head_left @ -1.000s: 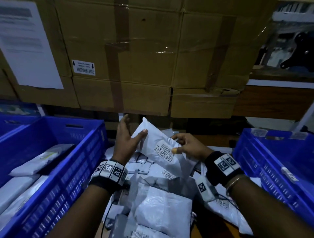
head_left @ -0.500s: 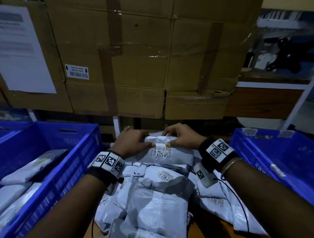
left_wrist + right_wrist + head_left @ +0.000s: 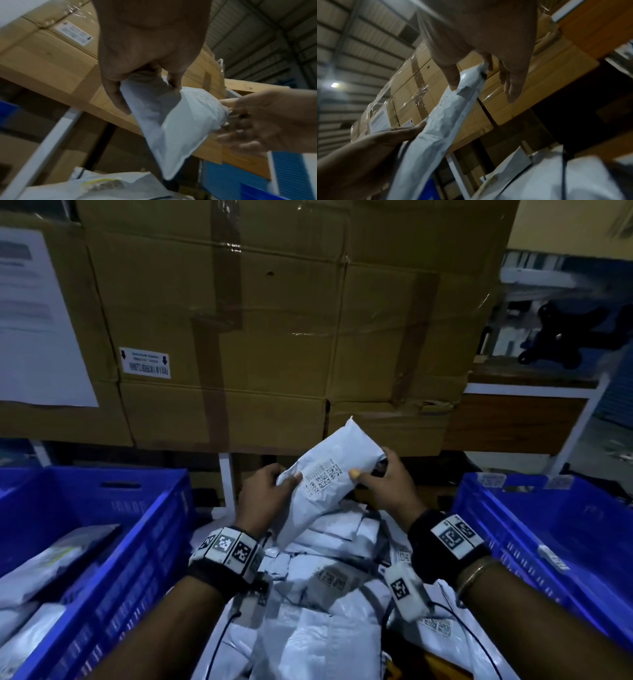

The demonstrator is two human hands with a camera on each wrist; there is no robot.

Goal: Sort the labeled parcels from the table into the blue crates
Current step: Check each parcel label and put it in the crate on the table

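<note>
We pinch white parcel (image 3: pixel 325 474) between left hand (image 3: pixel 265 494) and right hand (image 3: pixel 387 484), raised above table pile (image 3: pixel 325 611), label (image 3: pixel 323 477) tilted toward us, likely to choose between blue crates (image 3: pixel 137 542).

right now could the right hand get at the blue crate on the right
Probably yes: the right blue crate is open-topped beside the right hand with nothing between, though that hand grips the held parcel.

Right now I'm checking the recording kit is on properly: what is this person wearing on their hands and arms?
Both forearms are bare, with no sleeves or gloves. The left wrist has a black band carrying white square tiles printed with black fiducial codes. The right wrist has a matching band, plus a thin metal bangle behind it. A small white tagged module hangs under the right wrist, and thin black cables trail away.
</note>
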